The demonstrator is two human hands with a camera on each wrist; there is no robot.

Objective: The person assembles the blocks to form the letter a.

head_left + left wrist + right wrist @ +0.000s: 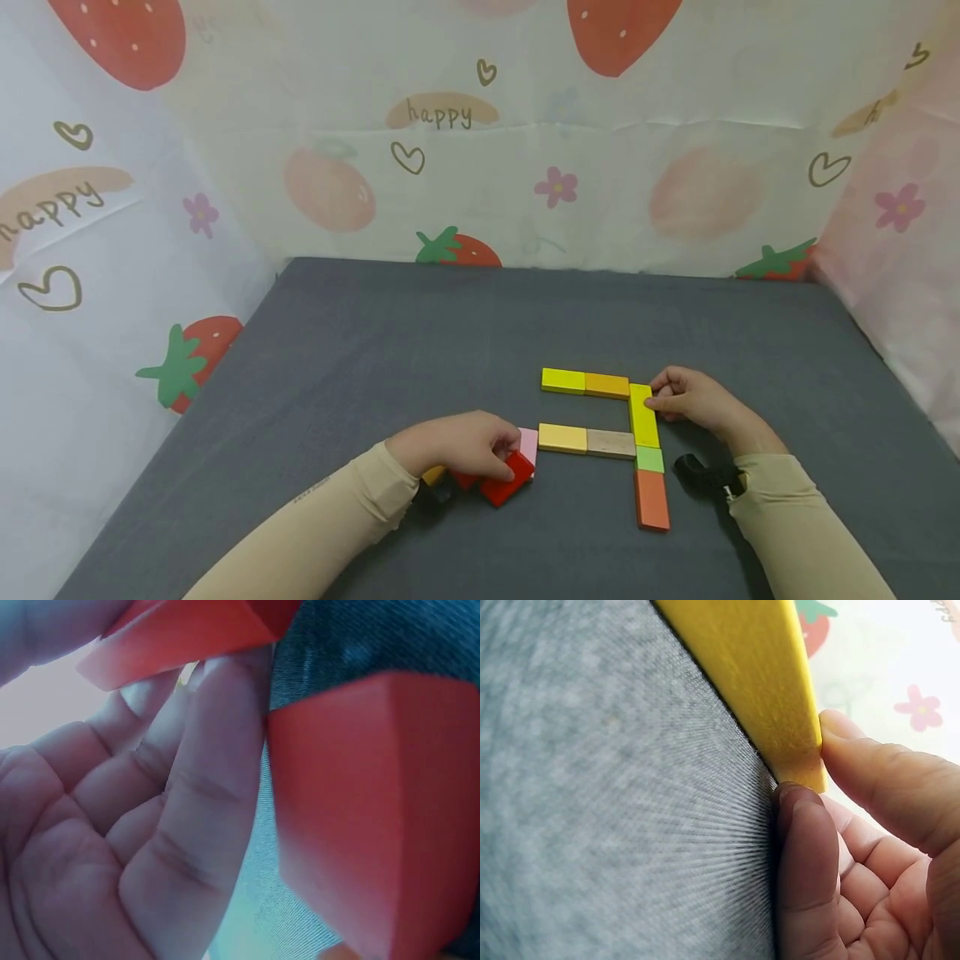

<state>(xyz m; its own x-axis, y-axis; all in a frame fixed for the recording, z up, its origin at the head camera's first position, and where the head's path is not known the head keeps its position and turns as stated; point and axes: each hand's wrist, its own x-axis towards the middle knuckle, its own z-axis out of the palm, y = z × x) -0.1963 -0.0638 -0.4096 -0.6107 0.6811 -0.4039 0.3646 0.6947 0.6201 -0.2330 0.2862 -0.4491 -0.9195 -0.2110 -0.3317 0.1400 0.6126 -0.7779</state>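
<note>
Left hand [465, 446] pinched a red block [507, 483] at a tilt beside the pink block [528, 440], with a second red block [337, 810] close by the fingers. Right hand [696, 402] pinched the yellow block [642, 423] at its right edge, thumb and forefinger on it; it lay on the grey cloth [420, 333] between the amber block [607, 385] and the hand. Green block [649, 459] sat at its near end, then the orange block [652, 500]; wood block [611, 443] and cream block [562, 437] ran leftward toward the pink.
</note>
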